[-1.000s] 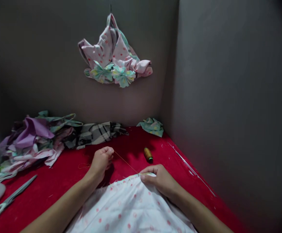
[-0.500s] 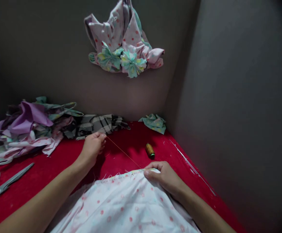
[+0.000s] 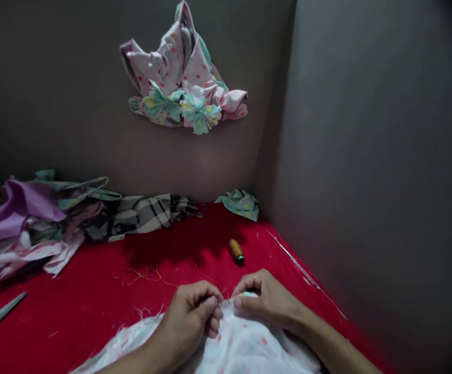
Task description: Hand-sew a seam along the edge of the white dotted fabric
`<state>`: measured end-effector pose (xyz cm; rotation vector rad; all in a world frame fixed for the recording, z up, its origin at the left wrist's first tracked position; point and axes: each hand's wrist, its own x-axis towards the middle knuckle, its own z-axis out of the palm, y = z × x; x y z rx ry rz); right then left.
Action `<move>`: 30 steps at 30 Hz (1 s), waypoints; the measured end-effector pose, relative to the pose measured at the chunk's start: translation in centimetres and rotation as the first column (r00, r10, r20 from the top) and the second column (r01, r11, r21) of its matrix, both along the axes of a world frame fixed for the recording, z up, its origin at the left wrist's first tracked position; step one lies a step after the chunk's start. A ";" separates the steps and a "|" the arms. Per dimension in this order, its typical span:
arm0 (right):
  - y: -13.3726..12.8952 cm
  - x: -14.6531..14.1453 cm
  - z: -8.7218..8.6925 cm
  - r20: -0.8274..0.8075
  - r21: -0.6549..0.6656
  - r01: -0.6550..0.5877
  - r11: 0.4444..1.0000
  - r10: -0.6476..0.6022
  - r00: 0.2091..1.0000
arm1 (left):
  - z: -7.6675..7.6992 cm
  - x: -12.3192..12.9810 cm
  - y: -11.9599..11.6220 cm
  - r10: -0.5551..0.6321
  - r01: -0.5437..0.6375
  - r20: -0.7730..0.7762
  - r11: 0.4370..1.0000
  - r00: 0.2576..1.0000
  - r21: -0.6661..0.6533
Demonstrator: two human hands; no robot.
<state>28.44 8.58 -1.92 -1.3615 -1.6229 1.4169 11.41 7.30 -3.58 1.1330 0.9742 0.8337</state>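
Observation:
White cloth with pink dots (image 3: 245, 345) lies across the bottom middle, its edge frayed on the left. My right hand (image 3: 263, 298) pinches that cloth's upper edge between thumb and fingers. Close beside it, my left hand (image 3: 198, 317) is closed at the same edge, thumb against forefinger; what sits between those fingertips is too small to make out. Loose orange thread (image 3: 148, 275) lies curled on the red surface above my left hand. Beyond my hands rests a spool of golden-brown thread (image 3: 236, 251) with a green end.
A dotted garment with green fabric flowers (image 3: 195, 78) hangs on the back wall. Piled scraps (image 3: 27, 208), plaid cloth (image 3: 144, 213) and a green scrap (image 3: 239, 204) line the rear of the red surface (image 3: 93, 291). Scissor blades (image 3: 0, 314) lie left, a thin metal rod (image 3: 307, 275) right.
My left hand has come down and right to the cloth edge beside my right hand. The thread that was stretched taut now lies slack. The view has shifted, moving the scissors partly out at the left.

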 end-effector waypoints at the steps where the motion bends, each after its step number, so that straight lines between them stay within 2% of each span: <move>1: 0.1 0.2 0.0 0.018 0.012 -0.023 1.000 0.023 1.000 | 0.1 -0.1 0.1 0.005 -0.004 -0.005 1.000 1.000 0.008; 4: 0.3 0.5 0.1 0.057 -0.009 -0.040 0.999 0.040 0.998 | 0.5 -0.4 0.2 0.015 -0.008 -0.060 0.994 0.998 0.113; 8: 0.4 0.5 -0.2 0.057 -0.084 0.014 0.996 -0.010 0.998 | 0.7 -0.7 0.0 0.042 0.018 -0.247 0.972 0.968 0.236; 11: 0.5 0.5 -0.3 0.030 -0.109 0.011 0.994 -0.008 1.000 | 0.8 -0.9 -0.1 0.024 0.087 -0.389 0.961 0.921 0.263; 17: 0.7 0.5 -0.2 0.012 -0.085 0.001 0.996 0.000 1.000 | 1.3 -1.1 -0.2 -0.016 0.252 -0.575 0.908 0.818 0.334; 21: 0.6 0.4 -0.1 0.019 -0.114 0.017 0.993 -0.014 1.000 | 1.5 -1.1 -0.3 -0.002 0.273 -0.622 0.900 0.783 0.341; 30: 0.6 0.3 0.1 -0.029 -0.149 0.025 0.988 -0.029 0.999 | 1.7 -1.2 -0.3 -0.007 0.303 -0.627 0.880 0.779 0.366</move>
